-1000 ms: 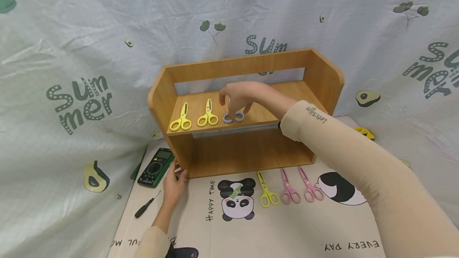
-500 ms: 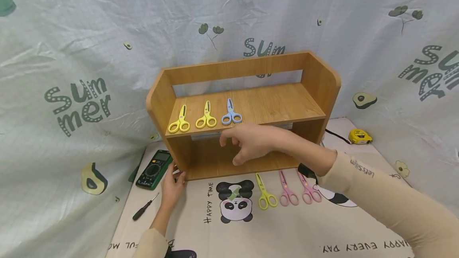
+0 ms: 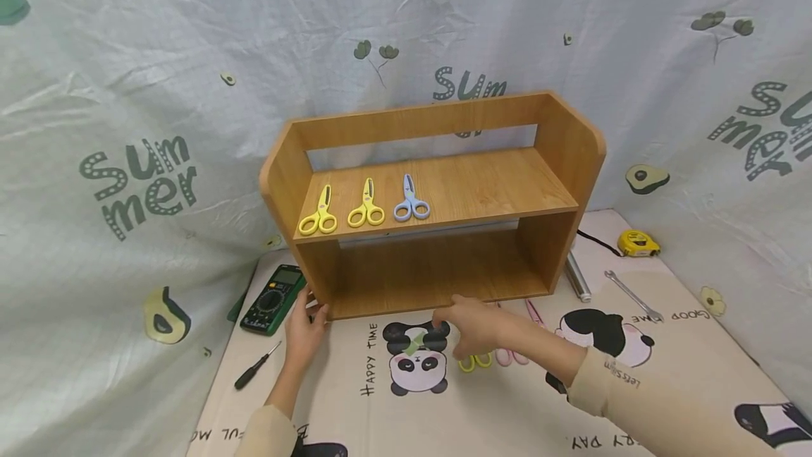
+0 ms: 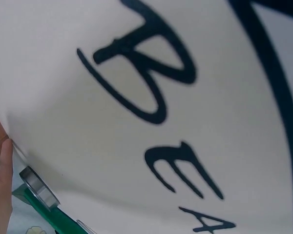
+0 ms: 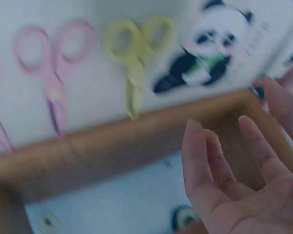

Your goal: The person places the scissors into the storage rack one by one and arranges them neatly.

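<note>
My right hand (image 3: 472, 326) hovers over the yellow scissors (image 3: 476, 362) lying in front of the shelf, partly hiding them. In the right wrist view its fingers (image 5: 219, 165) are spread and loosely bent, with nothing between them. To the right lie two pairs of pink scissors (image 5: 53, 63), partly covered by the forearm in the head view. My left hand (image 3: 306, 326) touches the lower left front corner of the wooden shelf (image 3: 438, 221) with thumb and fingers. On the upper board rest two yellow scissors (image 3: 366, 204) and blue scissors (image 3: 411, 202), handles toward me.
Left of the shelf lie a green multimeter (image 3: 273, 300) and a screwdriver (image 3: 256, 367). At the right are a silver tube (image 3: 579, 277), a wrench (image 3: 633, 296) and a yellow tape measure (image 3: 637, 242). A printed cloth hangs behind the shelf.
My right hand has let go of the blue scissors on the upper board and come down toward the yellow scissors on the table. The left hand stays at the shelf corner.
</note>
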Motion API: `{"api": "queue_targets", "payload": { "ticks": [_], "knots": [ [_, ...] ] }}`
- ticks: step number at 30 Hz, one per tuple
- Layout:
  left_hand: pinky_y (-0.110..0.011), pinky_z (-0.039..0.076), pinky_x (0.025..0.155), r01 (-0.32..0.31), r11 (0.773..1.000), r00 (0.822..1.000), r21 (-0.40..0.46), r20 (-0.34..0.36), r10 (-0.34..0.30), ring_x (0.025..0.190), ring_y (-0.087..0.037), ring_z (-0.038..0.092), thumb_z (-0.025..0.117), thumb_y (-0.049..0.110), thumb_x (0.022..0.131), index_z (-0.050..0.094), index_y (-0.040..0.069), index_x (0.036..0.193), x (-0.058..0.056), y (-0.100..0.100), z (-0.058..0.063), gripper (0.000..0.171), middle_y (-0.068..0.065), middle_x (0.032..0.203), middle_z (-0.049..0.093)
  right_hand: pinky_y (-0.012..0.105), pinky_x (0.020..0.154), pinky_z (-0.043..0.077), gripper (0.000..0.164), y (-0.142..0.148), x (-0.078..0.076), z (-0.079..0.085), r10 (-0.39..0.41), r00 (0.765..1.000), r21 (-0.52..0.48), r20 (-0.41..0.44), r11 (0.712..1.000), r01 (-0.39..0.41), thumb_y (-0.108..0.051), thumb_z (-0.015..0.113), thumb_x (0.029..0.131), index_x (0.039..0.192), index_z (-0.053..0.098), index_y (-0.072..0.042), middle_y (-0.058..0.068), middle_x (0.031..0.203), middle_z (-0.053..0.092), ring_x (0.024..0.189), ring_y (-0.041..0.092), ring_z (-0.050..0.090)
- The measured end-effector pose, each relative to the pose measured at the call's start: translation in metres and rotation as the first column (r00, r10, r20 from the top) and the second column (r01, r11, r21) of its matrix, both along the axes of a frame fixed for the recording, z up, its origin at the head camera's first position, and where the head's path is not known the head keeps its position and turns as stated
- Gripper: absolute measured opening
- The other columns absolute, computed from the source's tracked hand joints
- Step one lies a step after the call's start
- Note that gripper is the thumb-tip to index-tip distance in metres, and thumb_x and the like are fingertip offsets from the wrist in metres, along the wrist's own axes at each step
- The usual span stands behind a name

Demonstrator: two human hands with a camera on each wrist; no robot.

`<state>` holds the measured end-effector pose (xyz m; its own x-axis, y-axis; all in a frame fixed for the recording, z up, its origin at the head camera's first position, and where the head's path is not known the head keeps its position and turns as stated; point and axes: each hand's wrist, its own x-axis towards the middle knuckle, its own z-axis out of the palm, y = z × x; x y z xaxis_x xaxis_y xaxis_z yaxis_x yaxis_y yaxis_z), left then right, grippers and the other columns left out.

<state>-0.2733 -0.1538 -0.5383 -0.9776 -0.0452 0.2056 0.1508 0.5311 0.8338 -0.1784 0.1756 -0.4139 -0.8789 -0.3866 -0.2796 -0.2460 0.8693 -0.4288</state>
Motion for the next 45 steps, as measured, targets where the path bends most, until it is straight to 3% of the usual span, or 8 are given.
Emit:
{"api": "queue_targets", "payload": {
  "ticks": [7, 13, 27, 45],
  "knots": [
    [-0.039, 0.067, 0.079, 0.002, 1.000, 1.000, -0.005, -0.010, -0.002, 0.121, -0.046, 0.066, 0.059, 0.001, 0.104, 0.038, 0.011, 0.158, 0.000, 0.000, 0.001, 0.060, -0.030, 0.146, 0.055, 0.041, 0.072, 0.053, 0.038, 0.005, 0.008, -0.048, -0.081, 0.997, 0.044, -0.008, 0.996, 0.081, -0.001, 0.083, 0.079, 0.109, 0.073, -0.021, 0.016, 0.123, 0.061, 0.102, 0.028, 0.056],
    [-0.042, 0.067, 0.081, 0.006, 1.000, 1.000, 0.002, -0.007, -0.006, 0.122, -0.045, 0.065, 0.059, 0.002, 0.104, 0.037, 0.012, 0.159, -0.002, 0.000, 0.002, 0.060, -0.029, 0.147, 0.054, 0.044, 0.072, 0.054, 0.026, 0.005, 0.011, -0.067, -0.099, 0.993, 0.087, -0.069, 0.991, 0.105, -0.002, 0.078, 0.085, 0.104, 0.072, -0.018, 0.016, 0.114, 0.059, 0.095, 0.030, 0.054],
    [-0.043, 0.067, 0.084, 0.009, 1.000, 1.000, 0.013, 0.008, -0.009, 0.124, -0.045, 0.064, 0.058, 0.003, 0.105, 0.035, 0.013, 0.160, 0.000, 0.000, 0.002, 0.060, -0.028, 0.148, 0.053, 0.038, 0.069, 0.044, 0.030, 0.014, 0.006, -0.082, -0.119, 0.989, 0.033, -0.087, 0.992, 0.122, 0.006, 0.078, 0.080, 0.100, 0.069, -0.014, 0.012, 0.101, 0.057, 0.089, 0.028, 0.050],
    [-0.042, 0.067, 0.086, 0.007, 1.000, 0.999, 0.029, 0.048, -0.009, 0.127, -0.042, 0.062, 0.057, 0.004, 0.106, 0.034, 0.015, 0.160, 0.002, 0.001, 0.003, 0.060, -0.026, 0.149, 0.052, 0.037, 0.070, 0.043, 0.025, 0.011, 0.001, -0.081, -0.110, 0.992, 0.030, -0.063, 0.993, 0.112, 0.007, 0.078, 0.081, 0.087, 0.062, -0.013, 0.009, 0.092, 0.053, 0.083, 0.027, 0.049]
  ]
}}
